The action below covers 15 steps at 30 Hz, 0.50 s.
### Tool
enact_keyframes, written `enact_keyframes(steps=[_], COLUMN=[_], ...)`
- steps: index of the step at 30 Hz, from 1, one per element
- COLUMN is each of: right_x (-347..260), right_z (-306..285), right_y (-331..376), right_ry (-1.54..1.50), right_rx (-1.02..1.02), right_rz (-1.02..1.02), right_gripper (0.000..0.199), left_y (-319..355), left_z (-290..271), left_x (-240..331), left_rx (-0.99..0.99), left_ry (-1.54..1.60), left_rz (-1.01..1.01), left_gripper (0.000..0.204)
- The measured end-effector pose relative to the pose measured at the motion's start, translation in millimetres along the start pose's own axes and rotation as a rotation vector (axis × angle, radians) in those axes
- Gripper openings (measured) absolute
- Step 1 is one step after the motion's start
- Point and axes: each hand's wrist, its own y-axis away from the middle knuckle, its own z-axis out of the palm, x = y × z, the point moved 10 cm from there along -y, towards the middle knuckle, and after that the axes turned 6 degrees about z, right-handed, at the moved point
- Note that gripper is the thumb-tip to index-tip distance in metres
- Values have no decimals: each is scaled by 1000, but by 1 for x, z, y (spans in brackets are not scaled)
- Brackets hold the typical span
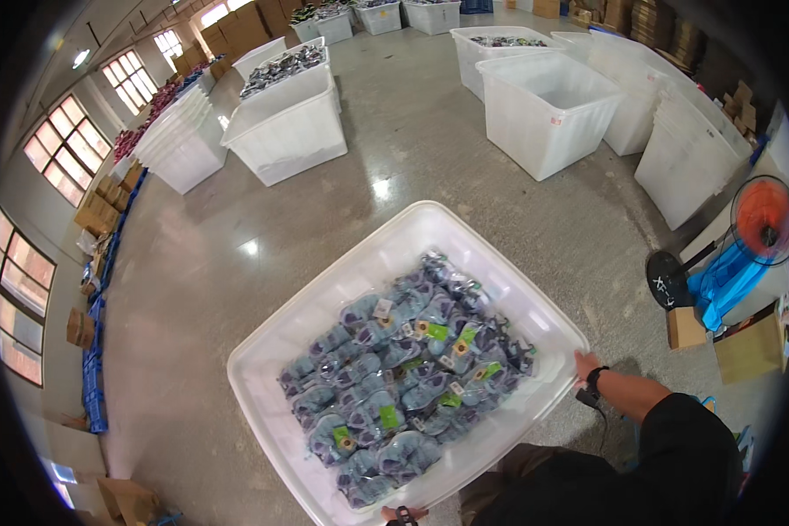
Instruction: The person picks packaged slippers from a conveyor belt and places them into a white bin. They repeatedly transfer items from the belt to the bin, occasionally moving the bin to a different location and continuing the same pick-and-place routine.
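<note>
Grey, polished concrete floor (394, 131) spreads through a large hall, shiny where light strikes it, with gridded windows (68, 145) along the left wall. Well ahead of me stand tall, smooth white plastic bins with flared walls: a roomy one on the right (535, 131), another on the left (298, 145). Behind the left one, a further bin is heaped with small packets (285, 70). Closest to me is a rectangular white tub (430, 230), glossy, with rounded corners and a thick rolled rim. It sits tilted across my view, right below me. To my right, a fan (763, 215) with an orange middle stands beside crumpled blue material (719, 289).

Inside the tub lie crinkly clear-plastic packs (403, 368) of blue-grey and purple goods, in rough rows over most of its bottom; some carry bright green labels (388, 416). My right hand (585, 366) is closed over the tub's right corner, a dark band (597, 380) at its wrist. My left hand (393, 512) is at the near rim, cut off by the lower edge, so I cannot tell how tightly it closes. The film's glare blurs what each pack contains, and the tub's nearest corner runs out of view.
</note>
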Motion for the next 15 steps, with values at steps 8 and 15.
enact_keyframes(steps=[8, 15], right_x=[-7, 19], right_z=[2, 27], right_y=[29, 5], right_ry=[20, -23], right_rx=[-39, -367], right_rz=[-45, -81], right_gripper=[60, 58], left_y=[23, 81], left_z=[46, 84], left_x=[26, 26], left_rx=[-23, -66], left_ry=[-123, -209], left_rz=[140, 365], left_gripper=[46, 42])
